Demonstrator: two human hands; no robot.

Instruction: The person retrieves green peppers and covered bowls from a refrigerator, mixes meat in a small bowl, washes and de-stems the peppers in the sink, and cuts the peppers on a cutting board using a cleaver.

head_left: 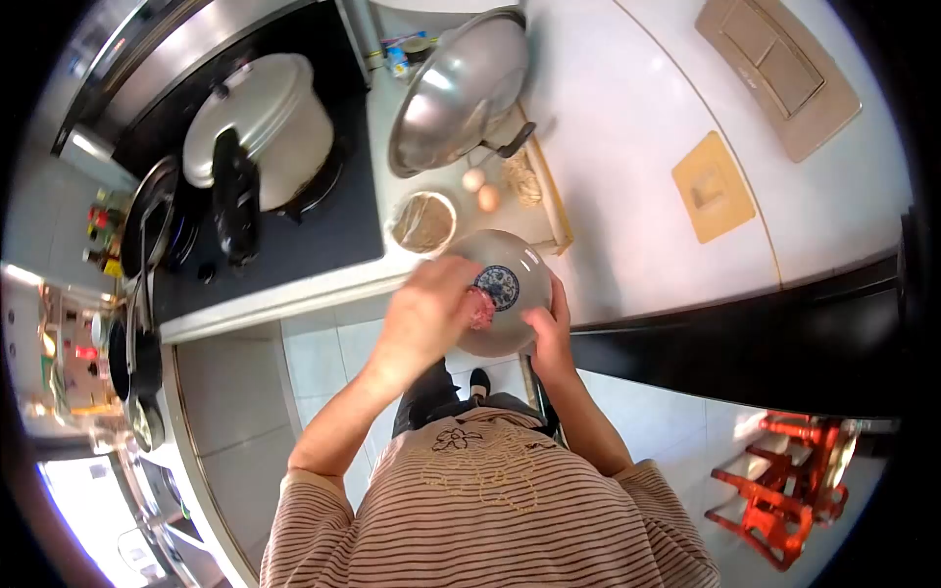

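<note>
Holding bowl (524, 318) at the counter's (338, 291) near edge, pinched at its side by right hand (551, 333), thumb over the rim. Reaching in with left hand (426, 309), at pink meat (480, 308) over the bowl; blurred, can't tell if pinching or spread. Just beyond: small dish (423, 221), then two eggs (488, 198), big metal pan (461, 93). Farther left, on the stove (323, 230): lidded pot (289, 137).

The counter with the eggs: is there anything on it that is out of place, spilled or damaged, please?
The large metal pan looks a little odd: it is propped up on its side, not flat. Beside it, two eggs lie loose, so they could perhaps roll. I see no spill or damage.
</note>
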